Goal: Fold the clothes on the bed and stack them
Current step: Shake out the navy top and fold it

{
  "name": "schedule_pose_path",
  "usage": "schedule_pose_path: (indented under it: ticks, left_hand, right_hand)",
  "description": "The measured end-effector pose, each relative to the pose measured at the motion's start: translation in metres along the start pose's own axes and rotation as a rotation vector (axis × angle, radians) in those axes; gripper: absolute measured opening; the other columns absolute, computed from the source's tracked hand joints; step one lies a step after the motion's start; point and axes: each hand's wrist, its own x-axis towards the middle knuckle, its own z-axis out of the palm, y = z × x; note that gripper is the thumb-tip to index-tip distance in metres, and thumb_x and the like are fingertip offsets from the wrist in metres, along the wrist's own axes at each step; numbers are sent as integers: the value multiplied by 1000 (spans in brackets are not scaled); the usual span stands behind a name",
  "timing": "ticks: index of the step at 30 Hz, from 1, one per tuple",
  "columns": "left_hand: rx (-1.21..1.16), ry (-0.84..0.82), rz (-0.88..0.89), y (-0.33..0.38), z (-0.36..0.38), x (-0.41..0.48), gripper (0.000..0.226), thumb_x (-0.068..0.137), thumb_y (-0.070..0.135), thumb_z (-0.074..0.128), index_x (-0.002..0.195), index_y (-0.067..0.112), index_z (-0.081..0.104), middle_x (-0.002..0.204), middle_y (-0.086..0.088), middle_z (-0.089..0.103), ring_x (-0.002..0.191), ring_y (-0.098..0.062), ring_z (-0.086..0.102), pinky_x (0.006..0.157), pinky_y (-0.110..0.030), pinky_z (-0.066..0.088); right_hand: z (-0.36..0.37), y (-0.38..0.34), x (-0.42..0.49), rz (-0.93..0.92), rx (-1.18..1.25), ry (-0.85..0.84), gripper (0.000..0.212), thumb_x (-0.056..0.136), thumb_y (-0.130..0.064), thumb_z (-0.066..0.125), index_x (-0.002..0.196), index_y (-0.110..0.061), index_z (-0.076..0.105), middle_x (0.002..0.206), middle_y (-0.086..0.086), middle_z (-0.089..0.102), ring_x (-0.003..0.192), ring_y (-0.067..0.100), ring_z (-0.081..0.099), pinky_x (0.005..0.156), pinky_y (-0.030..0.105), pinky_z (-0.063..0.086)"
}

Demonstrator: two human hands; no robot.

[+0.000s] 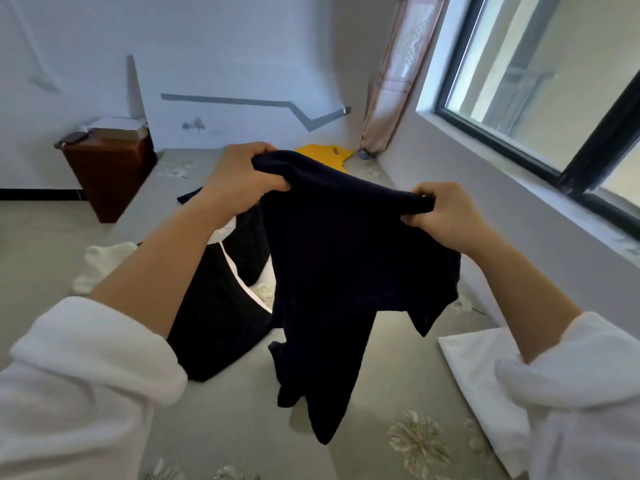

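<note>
**Navy garment held up over the bed**

A dark navy garment [346,271] is gripped along its top edge, bunched in the left hand [239,178] and pinched in the right hand [446,216], and is hung above the bed [225,420]. Below it, a black piece with white trim [214,317] is spread flat. A yellow garment [325,155] is seen at the far end, and a white folded cloth [481,375] at the right.

Brown bedside cabinet [110,171] by the wall — curtain [391,81] beside window [540,81].
</note>
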Motion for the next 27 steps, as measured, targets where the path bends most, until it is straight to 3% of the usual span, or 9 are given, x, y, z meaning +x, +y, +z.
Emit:
schedule_pose_path:
  ticks: [3, 6, 9, 13, 17, 19, 22, 25, 27]
  left_hand:
    - [135, 34, -27, -3, -9, -7, 24, 81, 18, 71, 104, 12, 70, 109, -5, 70, 82, -7, 65, 75, -25, 54]
    - [290, 72, -70, -12, -14, -16, 36, 80, 32, 74, 93, -1, 69, 93, -21, 69, 80, -22, 63, 74, -34, 48]
    - [88, 32, -118, -3, -24, -22, 33, 73, 35, 80, 97, 14, 72, 89, -1, 74, 83, -14, 69, 80, -31, 54]
    - [-179, -95, -82, 18, -45, -15, 30, 68, 32, 81, 92, 19, 70, 76, 11, 74, 67, -1, 69, 50, -13, 49]
    - [92, 26, -37, 20, -56, -5, 21, 70, 33, 82, 84, 25, 68, 70, 15, 71, 63, 5, 66, 47, -9, 45]
    - [41, -28, -49, 21, -61, -4, 23, 71, 36, 81, 88, 26, 70, 75, 15, 73, 68, 3, 67, 49, -10, 47]
    - [-5, -19, -47, 24, -67, -4, 24, 72, 42, 78, 91, 28, 71, 84, 14, 74, 76, -1, 69, 58, -17, 51]
    - [-136, -58, -73, 24, -61, -4, 24, 78, 41, 73, 96, 27, 71, 92, 10, 75, 85, -5, 70, 57, -16, 53]
    - [-265, -87, -97, 25, -53, -5, 24, 81, 38, 70, 101, 24, 71, 99, 6, 74, 95, -10, 69, 66, -23, 56]
  right_hand:
    - [5, 10, -1, 18, -141, 94, 20, 89, -21, 60, 70, -19, 54, 65, 1, 53, 67, 23, 51, 58, 30, 30]
    - [10, 21, -2, 73, -146, 148, 24, 94, -24, 52, 72, -16, 53, 65, 1, 52, 69, 25, 50, 56, 31, 28]
    - [6, 16, 3, 69, -100, 282, 25, 96, -25, 48, 75, -14, 52, 71, 5, 55, 68, 23, 49, 61, 30, 32]
    - [-3, -14, 10, 56, 380, 486, 29, 95, -20, 46, 69, -28, 52, 66, -8, 53, 60, -1, 51, 52, 6, 37]
    - [1, -25, 15, 97, 538, 427, 24, 93, -12, 44, 101, -20, 66, 93, -3, 66, 91, 18, 64, 74, 32, 57]
    - [1, -24, 16, 45, 434, 491, 27, 92, -11, 44, 107, -17, 66, 97, -4, 66, 92, 11, 60, 83, 19, 50]
    - [0, -27, 18, -27, 379, 496, 25, 92, -13, 46, 107, -20, 65, 92, -14, 62, 84, -4, 53, 69, -3, 36]
    - [5, -32, 17, 10, 415, 410, 21, 91, -17, 50, 104, -28, 62, 94, -14, 64, 87, 1, 57, 75, 3, 41]
    - [10, -36, 10, 18, 549, 292, 21, 85, -22, 63, 104, -29, 60, 96, -13, 67, 90, 6, 63, 82, 19, 50]
